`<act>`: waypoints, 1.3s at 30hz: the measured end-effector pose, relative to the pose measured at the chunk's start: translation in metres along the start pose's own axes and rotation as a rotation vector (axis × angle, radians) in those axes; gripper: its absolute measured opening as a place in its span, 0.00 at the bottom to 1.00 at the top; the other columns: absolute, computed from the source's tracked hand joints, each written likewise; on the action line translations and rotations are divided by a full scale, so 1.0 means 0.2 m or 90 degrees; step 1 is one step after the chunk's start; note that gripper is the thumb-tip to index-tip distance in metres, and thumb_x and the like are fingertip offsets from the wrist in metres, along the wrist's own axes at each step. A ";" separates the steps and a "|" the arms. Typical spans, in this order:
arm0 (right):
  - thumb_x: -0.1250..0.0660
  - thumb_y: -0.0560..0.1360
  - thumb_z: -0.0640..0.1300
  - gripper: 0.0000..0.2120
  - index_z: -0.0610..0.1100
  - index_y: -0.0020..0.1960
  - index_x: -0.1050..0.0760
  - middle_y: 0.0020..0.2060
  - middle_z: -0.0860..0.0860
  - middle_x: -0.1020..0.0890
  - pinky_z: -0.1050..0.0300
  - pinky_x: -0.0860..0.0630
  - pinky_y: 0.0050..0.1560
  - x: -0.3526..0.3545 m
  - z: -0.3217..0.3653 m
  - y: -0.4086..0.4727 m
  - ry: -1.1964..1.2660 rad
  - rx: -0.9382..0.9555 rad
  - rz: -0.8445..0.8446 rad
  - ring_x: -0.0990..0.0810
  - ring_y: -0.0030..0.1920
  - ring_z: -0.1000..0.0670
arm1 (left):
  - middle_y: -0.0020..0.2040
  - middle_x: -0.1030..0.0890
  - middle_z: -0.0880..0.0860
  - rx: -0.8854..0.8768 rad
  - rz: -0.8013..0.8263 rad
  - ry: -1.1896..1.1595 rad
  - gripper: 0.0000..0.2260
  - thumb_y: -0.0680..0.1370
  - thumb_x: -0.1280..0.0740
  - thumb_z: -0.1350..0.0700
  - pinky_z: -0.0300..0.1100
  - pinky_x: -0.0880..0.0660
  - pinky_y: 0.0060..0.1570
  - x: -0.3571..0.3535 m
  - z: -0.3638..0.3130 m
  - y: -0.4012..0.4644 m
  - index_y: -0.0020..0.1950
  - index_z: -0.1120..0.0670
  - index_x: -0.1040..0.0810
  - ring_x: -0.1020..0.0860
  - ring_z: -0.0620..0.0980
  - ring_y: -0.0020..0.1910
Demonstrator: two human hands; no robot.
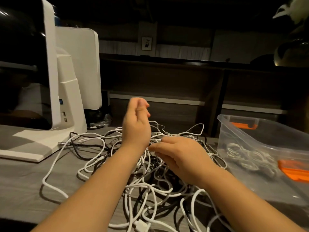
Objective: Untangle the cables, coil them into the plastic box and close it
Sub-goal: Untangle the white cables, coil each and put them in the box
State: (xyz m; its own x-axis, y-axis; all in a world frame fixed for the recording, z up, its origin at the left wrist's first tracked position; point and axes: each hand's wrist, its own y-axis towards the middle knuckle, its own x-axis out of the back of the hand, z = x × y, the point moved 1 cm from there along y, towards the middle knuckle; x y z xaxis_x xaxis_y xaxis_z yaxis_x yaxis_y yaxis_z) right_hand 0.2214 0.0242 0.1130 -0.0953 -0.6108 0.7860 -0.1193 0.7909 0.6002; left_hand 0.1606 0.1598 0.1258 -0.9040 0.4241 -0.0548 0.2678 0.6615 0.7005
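Thin white and black cables (150,173) lie tangled on the grey worktop (25,181). Left hand (136,124) raised, fingers loosely curled, empty; right hand (180,158) pinches a white cable. Clear plastic box (250,148) holds coils.

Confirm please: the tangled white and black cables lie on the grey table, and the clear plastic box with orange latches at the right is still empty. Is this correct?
Not quite. The clear plastic box with orange latches is not empty: the head view shows coiled white cables already inside. The tangled white and black cables do lie on the grey table.
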 end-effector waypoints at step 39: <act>0.28 0.72 0.44 0.09 0.39 0.41 0.22 0.29 0.54 0.23 0.68 0.27 0.30 0.09 -0.14 -0.06 0.612 -0.458 -0.244 0.25 0.28 0.59 | 0.33 0.29 0.46 0.578 0.779 -0.172 0.10 0.83 0.39 0.49 0.28 0.44 0.21 0.02 -0.08 -0.09 0.46 0.52 0.24 0.38 0.38 0.24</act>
State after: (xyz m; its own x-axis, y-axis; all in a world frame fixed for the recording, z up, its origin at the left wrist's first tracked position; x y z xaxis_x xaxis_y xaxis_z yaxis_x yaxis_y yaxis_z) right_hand 0.2489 0.0046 0.1245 0.6187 -0.7708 0.1518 0.6128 0.5945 0.5206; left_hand 0.1458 0.1390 0.1240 0.0698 0.9974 0.0177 0.9699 -0.0637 -0.2352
